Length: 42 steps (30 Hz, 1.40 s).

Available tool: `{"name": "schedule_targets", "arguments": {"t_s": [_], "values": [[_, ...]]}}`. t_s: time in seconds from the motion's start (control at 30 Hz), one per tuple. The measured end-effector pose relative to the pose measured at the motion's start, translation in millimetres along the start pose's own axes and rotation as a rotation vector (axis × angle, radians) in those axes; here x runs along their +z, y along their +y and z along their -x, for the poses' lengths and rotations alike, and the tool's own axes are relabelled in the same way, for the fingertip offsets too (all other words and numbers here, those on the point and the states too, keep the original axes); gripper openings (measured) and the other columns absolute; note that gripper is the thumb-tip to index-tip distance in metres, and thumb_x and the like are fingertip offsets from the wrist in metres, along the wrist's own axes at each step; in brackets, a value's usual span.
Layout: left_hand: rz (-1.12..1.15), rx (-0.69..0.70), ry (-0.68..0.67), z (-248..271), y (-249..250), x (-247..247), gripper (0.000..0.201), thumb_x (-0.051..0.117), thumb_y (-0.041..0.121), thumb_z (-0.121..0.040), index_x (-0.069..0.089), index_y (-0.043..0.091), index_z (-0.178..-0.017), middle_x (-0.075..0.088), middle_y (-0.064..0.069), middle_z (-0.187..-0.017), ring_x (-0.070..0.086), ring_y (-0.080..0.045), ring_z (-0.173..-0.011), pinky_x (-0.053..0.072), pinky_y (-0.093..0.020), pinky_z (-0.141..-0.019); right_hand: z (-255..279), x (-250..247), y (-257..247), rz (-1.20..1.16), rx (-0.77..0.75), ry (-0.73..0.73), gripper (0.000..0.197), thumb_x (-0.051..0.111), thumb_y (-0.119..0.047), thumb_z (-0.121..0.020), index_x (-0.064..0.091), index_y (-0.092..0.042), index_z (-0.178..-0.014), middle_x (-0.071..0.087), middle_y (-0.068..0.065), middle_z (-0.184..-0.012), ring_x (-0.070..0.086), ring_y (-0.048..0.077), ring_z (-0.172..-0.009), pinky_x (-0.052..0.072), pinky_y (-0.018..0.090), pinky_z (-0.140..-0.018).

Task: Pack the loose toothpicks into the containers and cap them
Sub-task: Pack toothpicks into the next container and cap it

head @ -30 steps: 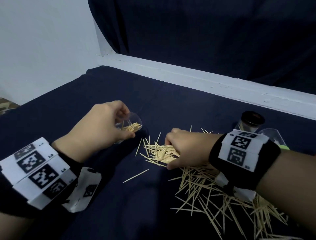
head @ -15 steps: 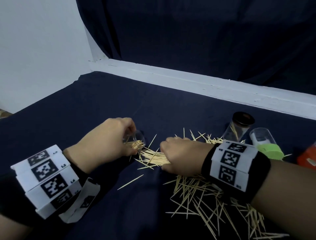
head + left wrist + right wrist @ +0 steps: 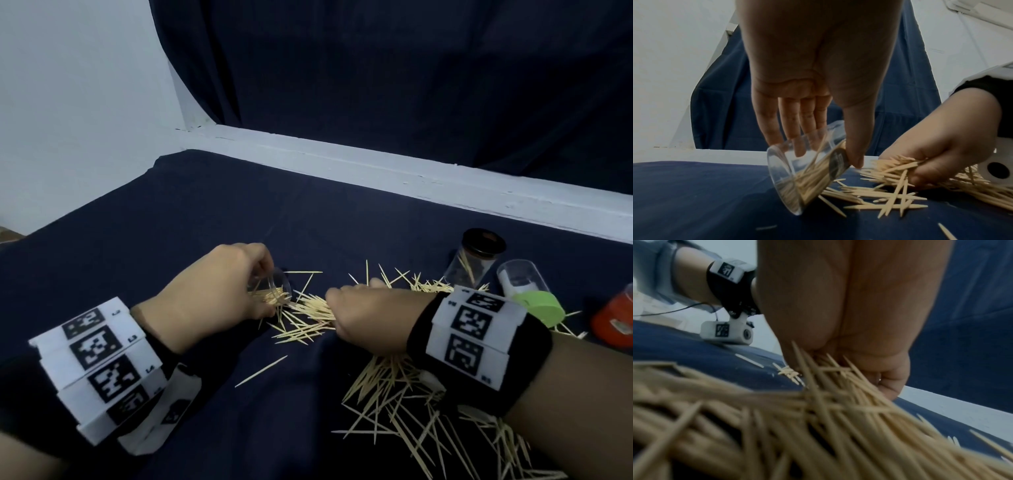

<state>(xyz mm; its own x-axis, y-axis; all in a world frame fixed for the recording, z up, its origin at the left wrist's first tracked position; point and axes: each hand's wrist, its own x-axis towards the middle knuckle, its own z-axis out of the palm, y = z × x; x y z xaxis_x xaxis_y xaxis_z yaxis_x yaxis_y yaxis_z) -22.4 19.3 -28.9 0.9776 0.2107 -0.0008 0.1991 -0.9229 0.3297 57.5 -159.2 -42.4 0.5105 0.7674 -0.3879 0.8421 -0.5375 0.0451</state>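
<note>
The left hand (image 3: 818,81) tips a clear container (image 3: 803,175) mouth-down toward the right, fingers (image 3: 793,123) and thumb clamped round it, so sticks can slide in. Just beside its thumb, the right hand (image 3: 363,315) has fingers curled tight on a bundle of toothpicks (image 3: 894,167), points aimed at the mouth. Compared with a second ago, the container sits lower, against the surface (image 3: 205,212), and the bundle is closer.

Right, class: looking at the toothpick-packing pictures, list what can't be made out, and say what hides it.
- Orange container: cut off by the head view's right edge.
- Right hand fingertips: buried in blurred toothpicks, right wrist view.
- Clear container mouth: hidden behind the left hand thumb, left wrist view.
</note>
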Motion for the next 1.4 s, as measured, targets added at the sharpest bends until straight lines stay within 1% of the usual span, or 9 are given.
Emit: {"name": "schedule_targets", "arguments": {"t_s": [0.1,0.27,0.6,0.77,0.87,1.03,1.13,1.2,1.4], "values": [[-0.002,0.004,-0.005,0,0,1,0.042,0.084,0.034,-0.064,0.057,0.028,-0.096,0.057,0.011,-0.094,0.056,-0.006,-0.085,0.048,-0.025,-0.074,2,-9,4,-0.021,-0.003,0.047,0.040,0.035,-0.016,-0.100,0.016,-0.022,-0.065,0.028,-0.004,-0.067,0.048,0.028,-0.093,0.031,0.045,-0.084],[0.022,0.019,-0.012,-1,2,0,0.043,0.084,0.034,-0.063,0.055,0.032,-0.096,0.058,0.012,-0.095,0.057,-0.004,-0.086,0.050,-0.026,-0.076,8,-24,14,-0.126,-0.021,0.144,0.018,0.034,-0.020,-0.100,0.030,-0.012,-0.084,0.042,0.003,-0.065,0.038,0.019,-0.056,0.029,0.030,-0.053],[0.123,0.116,0.038,2,9,1,0.047,0.087,0.031,-0.060,0.061,0.031,-0.099,0.062,0.012,-0.094,0.059,-0.001,-0.086,0.050,-0.028,-0.079,4,-38,-4,-0.013,-0.056,0.044,0.004,0.032,-0.009,-0.098,0.031,-0.011,-0.095,0.042,0.003,-0.070,0.042,0.018,-0.057,0.027,0.031,-0.047],[0.119,0.152,0.066,2,11,3,0.048,0.087,0.034,-0.058,0.062,0.031,-0.100,0.062,0.012,-0.093,0.058,0.000,-0.082,0.048,-0.019,-0.074,-1,-51,-18,0.021,-0.026,0.045,0.014,0.041,-0.011,-0.096,0.040,-0.011,-0.111,0.037,-0.002,-0.072,0.038,0.012,-0.057,0.024,0.028,-0.047],[0.127,0.155,0.081,1,9,4,0.046,0.086,0.035,-0.060,0.064,0.030,-0.100,0.062,0.013,-0.091,0.057,0.002,-0.079,0.045,-0.014,-0.069,-5,-56,-17,-0.026,-0.031,0.045,0.021,0.055,-0.014,-0.090,0.046,-0.009,-0.109,0.053,0.000,-0.082,0.045,0.013,-0.059,0.030,0.026,-0.047],[0.150,0.136,0.088,1,6,3,0.045,0.085,0.037,-0.062,0.066,0.028,-0.102,0.063,0.012,-0.088,0.060,0.000,-0.079,0.050,-0.024,-0.072,-5,-58,-5,-0.301,-0.008,0.115,0.052,0.078,-0.022,-0.070,0.049,-0.015,-0.112,0.057,-0.002,-0.096,0.061,0.019,-0.079,0.054,0.034,-0.068],[0.178,0.140,0.078,1,6,3,0.048,0.086,0.039,-0.061,0.067,0.028,-0.103,0.066,0.012,-0.089,0.061,0.000,-0.081,0.052,-0.028,-0.074,-3,-58,4,-0.466,0.009,0.215,0.064,0.086,-0.023,-0.064,0.047,-0.024,-0.115,0.057,-0.008,-0.098,0.058,0.008,-0.071,0.050,0.025,-0.061],[0.188,0.148,0.079,1,7,4,0.048,0.085,0.041,-0.060,0.067,0.028,-0.102,0.066,0.012,-0.088,0.062,0.000,-0.080,0.053,-0.029,-0.074,1,-58,8,-0.547,-0.005,0.293,0.056,0.085,-0.021,-0.066,0.053,-0.025,-0.112,0.063,-0.010,-0.095,0.057,0.004,-0.069,0.047,0.018,-0.058],[0.172,0.179,0.076,1,8,5,0.049,0.083,0.047,-0.059,0.066,0.031,-0.102,0.063,0.016,-0.088,0.060,0.004,-0.080,0.051,-0.020,-0.072,5,-42,4,-0.620,-0.027,0.400,0.014,0.074,-0.016,-0.080,0.073,-0.024,-0.092,0.068,-0.007,-0.089,0.063,0.009,-0.081,0.053,0.032,-0.078]]}}
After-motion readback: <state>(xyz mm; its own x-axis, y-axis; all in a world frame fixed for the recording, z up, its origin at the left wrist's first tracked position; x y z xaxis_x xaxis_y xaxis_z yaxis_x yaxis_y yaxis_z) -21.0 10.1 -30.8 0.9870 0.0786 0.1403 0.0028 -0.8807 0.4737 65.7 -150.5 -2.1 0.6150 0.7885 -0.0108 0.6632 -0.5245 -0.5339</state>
